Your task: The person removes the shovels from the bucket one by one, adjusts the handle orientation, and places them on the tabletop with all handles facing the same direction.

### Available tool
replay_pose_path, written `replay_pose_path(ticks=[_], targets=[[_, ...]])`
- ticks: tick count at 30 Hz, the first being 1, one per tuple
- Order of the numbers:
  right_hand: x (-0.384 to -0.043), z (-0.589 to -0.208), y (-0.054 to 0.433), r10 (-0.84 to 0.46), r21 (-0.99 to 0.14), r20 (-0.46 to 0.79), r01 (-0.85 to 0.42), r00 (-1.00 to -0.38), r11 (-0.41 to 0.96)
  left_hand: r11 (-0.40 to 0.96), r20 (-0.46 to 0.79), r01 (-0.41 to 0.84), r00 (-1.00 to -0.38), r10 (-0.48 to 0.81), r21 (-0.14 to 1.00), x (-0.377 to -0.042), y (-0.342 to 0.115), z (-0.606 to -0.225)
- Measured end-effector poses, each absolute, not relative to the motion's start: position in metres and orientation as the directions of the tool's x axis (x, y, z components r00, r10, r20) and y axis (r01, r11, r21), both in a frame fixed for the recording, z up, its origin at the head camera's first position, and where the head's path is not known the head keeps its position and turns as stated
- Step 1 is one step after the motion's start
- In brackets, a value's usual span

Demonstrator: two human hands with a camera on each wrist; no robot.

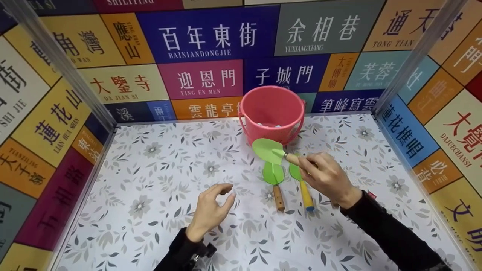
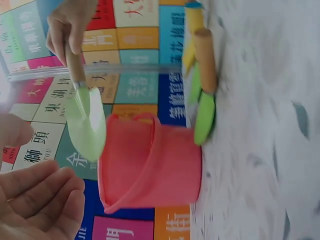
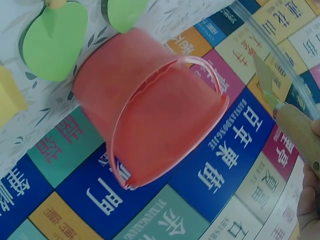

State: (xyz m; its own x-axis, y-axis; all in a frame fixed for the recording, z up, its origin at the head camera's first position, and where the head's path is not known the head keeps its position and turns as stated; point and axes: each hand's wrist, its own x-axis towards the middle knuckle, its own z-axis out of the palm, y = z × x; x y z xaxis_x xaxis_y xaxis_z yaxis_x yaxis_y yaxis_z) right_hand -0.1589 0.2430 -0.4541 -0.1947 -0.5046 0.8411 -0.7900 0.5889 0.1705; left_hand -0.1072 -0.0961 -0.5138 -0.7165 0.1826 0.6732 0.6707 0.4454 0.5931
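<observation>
My right hand [image 1: 325,177] grips the wooden handle of a light green toy trowel [image 1: 268,150], raised off the surface with its blade toward the left. In the left wrist view the trowel blade [image 2: 86,125] points down beside the bucket's rim. A pink toy bucket [image 1: 260,128] stands upright against the back wall, handle folded down, with small pale things at its bottom. Beneath the held trowel lie a green toy shovel with a brown handle [image 1: 278,197] and another with a yellow handle [image 1: 307,195]. My left hand [image 1: 211,207] hovers left of them, fingers loosely bent, holding nothing.
Panels with coloured, lettered blocks [image 1: 207,34] enclose the back and both sides. Clear corner strips [image 1: 399,75] join them. A leaf-patterned cloth [image 1: 169,169] covers the surface. A yellow object [image 3: 9,97] shows partly at the right wrist view's left edge; its kind is unclear.
</observation>
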Motion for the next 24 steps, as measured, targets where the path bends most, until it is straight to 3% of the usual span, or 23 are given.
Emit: replay_pose_path(ticks=[6,12,17,24], targets=[[-0.160,-0.456,0.216,-0.574,0.291,0.814,-0.793,-0.090,0.536,0.243,0.516,0.532,-0.846,0.133,0.811,-0.106,-0.076,-0.505],[-0.162,-0.457,0.192,-0.647,0.427,0.762,-0.743,-0.012,0.516,-0.045,0.253,0.249,-0.958,0.138,0.968,-0.106,-0.055,-0.500],[-0.165,-0.463,0.179,-0.641,0.437,0.767,-0.754,0.028,0.490,-0.219,0.089,0.053,-0.984,0.154,0.974,-0.114,-0.042,-0.505],[-0.171,-0.478,0.172,-0.651,0.447,0.759,-0.754,0.035,0.481,-0.484,-0.061,-0.126,-0.987,0.146,0.866,-0.127,-0.032,-0.514]])
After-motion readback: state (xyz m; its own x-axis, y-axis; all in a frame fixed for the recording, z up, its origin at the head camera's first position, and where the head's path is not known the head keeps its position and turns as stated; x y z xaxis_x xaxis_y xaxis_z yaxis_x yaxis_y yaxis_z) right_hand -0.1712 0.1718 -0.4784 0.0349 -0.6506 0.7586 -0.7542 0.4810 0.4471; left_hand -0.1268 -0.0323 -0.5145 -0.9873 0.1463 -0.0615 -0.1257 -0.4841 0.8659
